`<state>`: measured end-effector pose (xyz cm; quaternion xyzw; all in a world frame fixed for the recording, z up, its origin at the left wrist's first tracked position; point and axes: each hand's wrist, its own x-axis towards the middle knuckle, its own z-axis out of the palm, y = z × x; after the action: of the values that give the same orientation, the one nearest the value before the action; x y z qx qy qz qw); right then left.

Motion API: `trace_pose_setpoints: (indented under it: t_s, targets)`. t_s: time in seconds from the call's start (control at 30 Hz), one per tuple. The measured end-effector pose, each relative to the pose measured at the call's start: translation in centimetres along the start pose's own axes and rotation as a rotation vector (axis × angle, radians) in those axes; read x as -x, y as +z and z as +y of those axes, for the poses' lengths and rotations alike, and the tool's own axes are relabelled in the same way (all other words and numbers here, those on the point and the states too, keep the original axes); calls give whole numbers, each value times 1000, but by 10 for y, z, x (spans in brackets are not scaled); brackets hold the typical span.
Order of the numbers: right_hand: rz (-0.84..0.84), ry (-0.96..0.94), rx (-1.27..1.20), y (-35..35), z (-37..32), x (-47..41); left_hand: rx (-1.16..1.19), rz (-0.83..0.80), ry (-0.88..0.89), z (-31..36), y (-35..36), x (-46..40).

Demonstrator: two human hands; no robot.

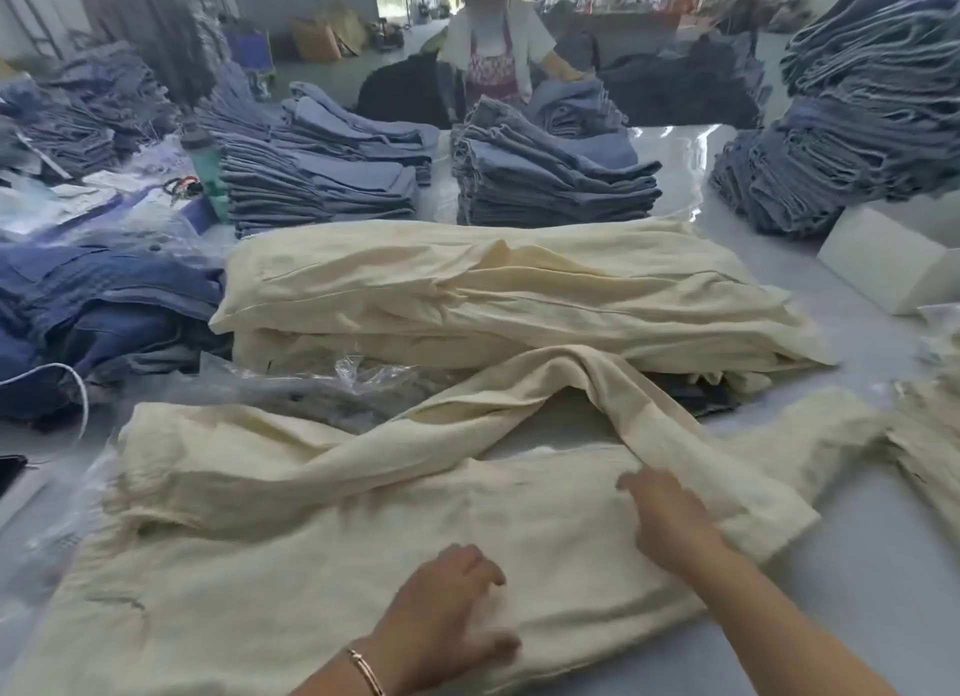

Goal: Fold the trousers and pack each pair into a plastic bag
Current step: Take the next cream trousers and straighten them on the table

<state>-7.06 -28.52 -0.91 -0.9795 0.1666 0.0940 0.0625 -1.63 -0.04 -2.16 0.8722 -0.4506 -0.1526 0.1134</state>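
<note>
A cream pair of trousers lies spread across the table in front of me, one leg crossing up and over toward the right. My left hand rests flat on the cloth near the front edge, fingers relaxed. My right hand lies on the fabric further right, fingers extended beside the folded-over leg's hem. A stack of cream trousers sits just behind. Crumpled clear plastic bags lie between the stack and the spread pair.
Piles of folded blue jeans fill the far table, with a tall stack at right and loose denim at left. A white box stands at right. A person works across the table. A green bottle stands left.
</note>
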Motion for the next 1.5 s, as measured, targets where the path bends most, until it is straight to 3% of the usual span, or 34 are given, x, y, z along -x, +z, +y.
trace_pose_setpoints:
  t_s: [0.1, 0.2, 0.33, 0.43, 0.5, 0.57, 0.6, 0.67, 0.73, 0.8, 0.87, 0.93, 1.03, 1.2, 1.27, 1.37, 1.5]
  targets:
    - [-133, -79, -76, 12, 33, 30, -84, -83, 133, 30, 14, -12]
    - [-222, -107, -138, 12, 46, 45, -116, -96, 149, 52, 19, -18]
    - [-93, -33, -241, 8, 46, 57, -151, -125, 41, 64, 14, -24]
    - [-51, 23, -135, 0, 38, 67, -79, -302, -42, 62, 12, -23]
    - [-165, -48, -63, -6, 31, 70, -110, -477, -110, 61, 11, -21]
    - [-262, -64, -140, -9, 24, 77, -198, -590, -173, 59, 9, -20]
    - [-216, -30, -226, -11, 25, 82, -246, -626, -189, 58, 8, -20]
    - [161, 68, -417, -15, 38, 91, -290, -609, -208, 62, 1, -24]
    - [662, 287, -552, -20, 66, 100, -243, -447, -194, 71, -4, -33]
    - [910, 638, -638, -24, 104, 109, -118, -204, -153, 83, -5, -43]
    - [751, 967, -800, -21, 140, 117, -88, -50, -88, 93, 2, -57]
    - [470, 1141, -1064, -14, 161, 120, -141, -79, -69, 106, 13, -73]
    - [311, 1044, -1469, -2, 159, 120, -83, -180, -158, 126, 20, -96]
    - [203, 745, -1734, -4, 145, 107, -18, -118, -117, 134, 15, -114]
    - [183, 592, -1720, -5, 138, 102, -1, -99, -164, 130, 12, -115]
    - [204, 515, -1496, 1, 124, 98, 21, -77, -213, 126, 14, -116]
    - [187, 389, -1621, 8, 110, 87, 198, -129, -221, 140, 19, -115]
